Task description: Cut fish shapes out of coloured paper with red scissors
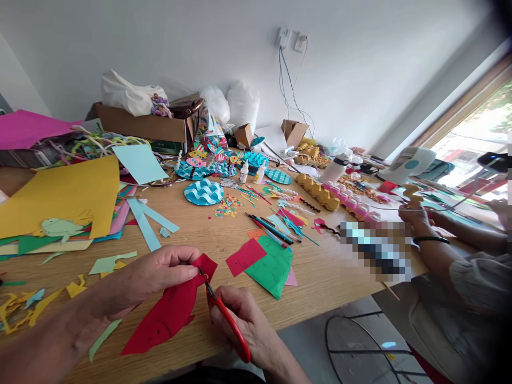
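Note:
Near the table's front edge, my left hand (172, 272) pinches a piece of red paper (168, 314) by its upper end. Dark drawn lines mark the paper, and part of its outline is cut into a curved shape. My right hand (240, 320) is closed round the red handles of a pair of scissors (232, 330). The scissor blades meet the red paper right beside my left fingertips. To the right lie a red paper rectangle (246, 256) and a green paper piece (274, 266) on the table, with several pens (272, 229) just behind them.
Yellow card (76, 192) and paper scraps (36, 309) cover the left side. Blue wavy discs (204, 192), glue bottles (244, 173) and confetti (228, 205) lie further back. At the right, another person's hand (414, 213) holds a yellowish piece. A metal-framed stool (372, 352) stands below.

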Demonstrator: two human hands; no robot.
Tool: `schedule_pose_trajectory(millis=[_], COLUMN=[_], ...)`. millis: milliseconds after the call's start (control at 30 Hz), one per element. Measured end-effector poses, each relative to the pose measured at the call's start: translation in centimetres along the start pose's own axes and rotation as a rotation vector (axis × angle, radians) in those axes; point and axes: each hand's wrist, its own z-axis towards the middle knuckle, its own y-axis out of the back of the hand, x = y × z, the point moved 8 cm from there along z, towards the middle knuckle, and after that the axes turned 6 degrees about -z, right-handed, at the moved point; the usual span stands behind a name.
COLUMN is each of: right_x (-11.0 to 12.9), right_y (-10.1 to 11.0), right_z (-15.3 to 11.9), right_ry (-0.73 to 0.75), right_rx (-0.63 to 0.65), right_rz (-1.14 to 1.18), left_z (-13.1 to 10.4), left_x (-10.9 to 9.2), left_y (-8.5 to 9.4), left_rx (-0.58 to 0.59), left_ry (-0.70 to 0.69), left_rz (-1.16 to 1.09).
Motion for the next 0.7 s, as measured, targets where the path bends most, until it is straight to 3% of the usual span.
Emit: schedule_pose_trajectory(millis=[167, 400, 700], right_x=[0.3, 0.4, 0.8], right_y=[0.0, -0.1, 0.0], right_z=[0.1, 0.1, -0.1], right_ry=[0.029, -0.003, 0.020], right_rx=[0.006, 0.027, 0.068], right_rz=[-0.029, -0.017, -0.077], left_z=[-0.1, -0.1, -0.2], left_x=[0.4, -0.1, -1.0], left_y=[0.8, 0.5, -0.1], left_rx=[-0.033, 0.080, 0.121], left_ry=[0.036, 0.037, 0.044], left_rz=[0.022, 0.151, 0.292])
